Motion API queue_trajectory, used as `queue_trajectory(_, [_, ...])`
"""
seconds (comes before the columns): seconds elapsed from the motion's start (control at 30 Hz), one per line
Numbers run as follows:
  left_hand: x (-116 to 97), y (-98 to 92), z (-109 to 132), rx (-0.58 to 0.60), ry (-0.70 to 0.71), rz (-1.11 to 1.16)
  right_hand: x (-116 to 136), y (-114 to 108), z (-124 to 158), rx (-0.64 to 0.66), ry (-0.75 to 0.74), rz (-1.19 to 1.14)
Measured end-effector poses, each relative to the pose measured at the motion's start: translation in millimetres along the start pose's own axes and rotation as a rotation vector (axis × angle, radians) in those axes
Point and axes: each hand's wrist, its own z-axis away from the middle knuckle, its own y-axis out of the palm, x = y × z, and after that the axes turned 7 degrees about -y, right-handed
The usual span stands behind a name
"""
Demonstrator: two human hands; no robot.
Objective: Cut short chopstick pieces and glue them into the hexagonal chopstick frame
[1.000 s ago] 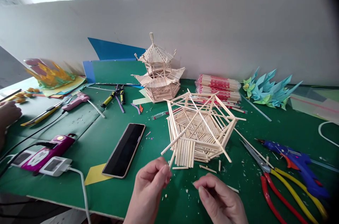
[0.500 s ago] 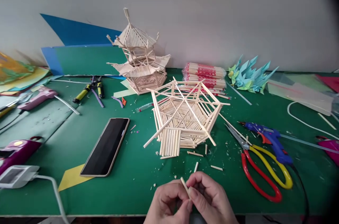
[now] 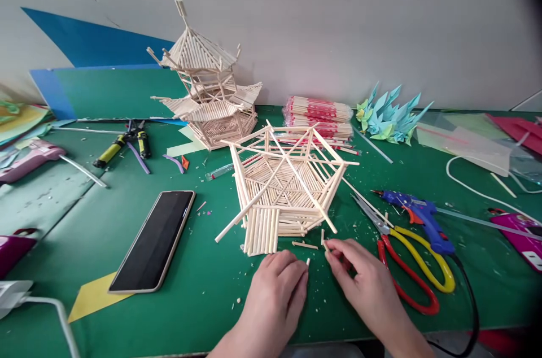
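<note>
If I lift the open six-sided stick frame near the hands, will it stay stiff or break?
The stick frame is probably light, being thin sticks with open gaps. It likely holds its shape, yet the long sticks jutting past its rim may snap off. Its wide flat base makes tipping unlikely.

Both forearms run off the bottom edge. The left hand (image 3: 277,284) lies palm down, so its fingertips and whatever sits under them are hidden; whether it pins the short stick (image 3: 307,262) cannot be told. The right hand (image 3: 364,282) covers part of the red scissor handle (image 3: 406,284). The pink glue gun (image 3: 25,156) and the white charger (image 3: 12,293) are cut off at the left edge.
</note>
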Motion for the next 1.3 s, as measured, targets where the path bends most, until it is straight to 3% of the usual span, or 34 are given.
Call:
queue_trajectory(0.07, [3,4.1,-9,0.008,0.066,-0.263,-10,-7,-5,-0.007,-0.062,0.164])
queue_trajectory(0.2, [6,16.3,-21,0.017,0.074,-0.418,-12,-7,-13,-0.011,-0.183,0.362])
queue_trajectory(0.37, [8,24.9,-24,-0.004,0.066,-0.459,3,10,-21,0.093,-0.305,0.454])
queue_trajectory(0.53, [7,20.1,-17,-0.016,0.069,-0.38,3,19,-25,0.119,-0.333,0.515])
queue_trajectory(0.73, [0,11.8,7,-0.077,-0.02,-0.114,5,11,-20,0.095,-0.343,0.435])
queue_trajectory(0.9, [-9,8.5,12,-0.155,-0.467,0.72,25,7,-8,0.023,-0.346,0.225])
queue_trajectory(1.0, [-13,7.1,13,-0.192,-0.545,1.068,37,14,-2,-0.043,-0.368,0.096])
queue_trajectory(1.13, [-14,-2.7,24,-0.347,-0.561,1.193,51,25,-1,-0.056,-0.359,-0.136])
queue_trajectory(1.3, [-14,-38.6,37,-0.529,-0.611,1.088,68,35,-2,-0.097,-0.217,-0.306])
